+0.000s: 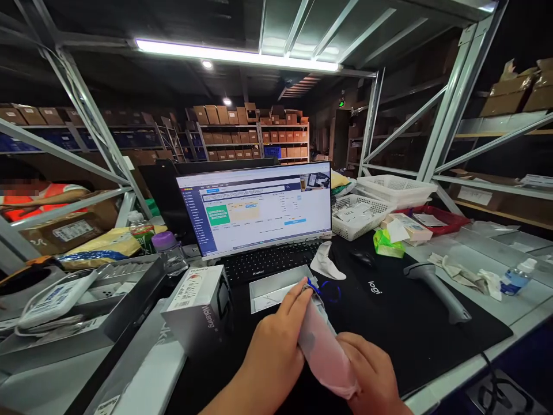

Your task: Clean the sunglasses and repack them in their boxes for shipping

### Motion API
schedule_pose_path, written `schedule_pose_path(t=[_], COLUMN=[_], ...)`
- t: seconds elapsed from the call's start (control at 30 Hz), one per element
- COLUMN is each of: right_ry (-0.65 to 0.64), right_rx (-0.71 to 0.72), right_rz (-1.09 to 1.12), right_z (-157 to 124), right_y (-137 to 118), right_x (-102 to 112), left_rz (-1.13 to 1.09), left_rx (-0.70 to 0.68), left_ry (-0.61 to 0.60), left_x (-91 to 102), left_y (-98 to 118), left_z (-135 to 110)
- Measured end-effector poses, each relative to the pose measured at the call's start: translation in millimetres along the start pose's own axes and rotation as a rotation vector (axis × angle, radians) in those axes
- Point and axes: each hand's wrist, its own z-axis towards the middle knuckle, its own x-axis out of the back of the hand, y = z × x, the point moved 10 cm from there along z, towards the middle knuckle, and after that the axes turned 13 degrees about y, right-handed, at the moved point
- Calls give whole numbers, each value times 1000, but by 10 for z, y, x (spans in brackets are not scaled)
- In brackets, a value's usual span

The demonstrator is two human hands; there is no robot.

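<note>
Left hand, mine (279,340): fingers and thumb pinching the far end of a long wrapped item (324,346), where a bit of blue (311,286) shows at my fingertips. Right hand, mine (374,366): curled against the near end of the same piece; some of its fingers are hidden from me.

Wrapped item, one: pale, translucent covering, pinkish toward me, held aslant above the black desk mat (415,340); contents too veiled to tell.

Just beyond my left fingertips: shallow pale box (261,297), one, open. Beside it, a crumpled white piece (327,262), near the keyboard (259,264). Behind these, a monitor (259,213), one, lit, showing a page with a green block.

To the right on the mat: dark mouse (362,257), one; grey handheld scanner (438,291), one, lying down. Farther right: bright green packet (389,245); crumpled cloth (462,270); bottle with blue label (517,278); white perforated basket (360,227) holding papers; red tray (451,220).

To the left: box marked "Wakening" (194,305), one, upright; grey tray (103,325) of packets; clear container with purple lid (166,245); bottle with green label (141,230).

Outermost: metal racks of brown cartons (231,115); at far left, another person in an orange-red garment (52,193).
</note>
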Motion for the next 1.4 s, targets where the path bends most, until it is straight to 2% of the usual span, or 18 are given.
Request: schedule_pose_path(t=[0.07, 0.23, 0.37, 0.47, 0.53, 0.67, 0.73, 0.83, 0.9, 1.0, 1.07, 1.13, 1.2, 1.3, 1.4], right_ry=[-7, -146, -92, -141, -178, -144, -140, -133, -182, -265, -268, -248, -227, -217, -180], right_rx=[-74, -377, -358, -442, -499, -503, -552, -712, -773, -674, -621, -665, -781, -981, -1034], right_rz=[57, 5, -61, 86, 250, 430, 461, 443, 402, 343, 320, 302, 294, 323, 340], right_z=[63, -7, 112, 181, 183, 66, -89, -337, -423, -341, -264, -258, -332, -515, -587], right_y=[69, 316, 314, 389, 412, 395, 418, 522, 558, 516, 515, 573, 651, 706, 664], right_x=[-11, -189, -202, -287, -337, -299, -299, -311, -351, -404, -407, -403, -408, -449, -450], left_rz=[-26, 88, 62, 32, -8, -117, -169, -334, -435, -483, -493, -444, -294, 14, 227], left_rx=[-8, -122, -233, -331, -340, -296, -248, -174, -164, -144, -53, 83, 157, 72, -35], left_ry=[-6, 39, 124, 151, 90, -175, -271, -381, -436, -355, -194, 15, 159, 138, 137], left_x=[-2, -83, -64, -31, -43, -64, 3, 90, 81, 68, 120, 234, 329, 253, 131], left_y=[-14, 74, 168, 215, 197, 189, 200, 243, 284, 231, 60, -203, -391, -356, -199], left_z=[24, 29, 71, 71, 47, -35, -16, 89, 141, 168, 129, 11, -175, -401, -481])
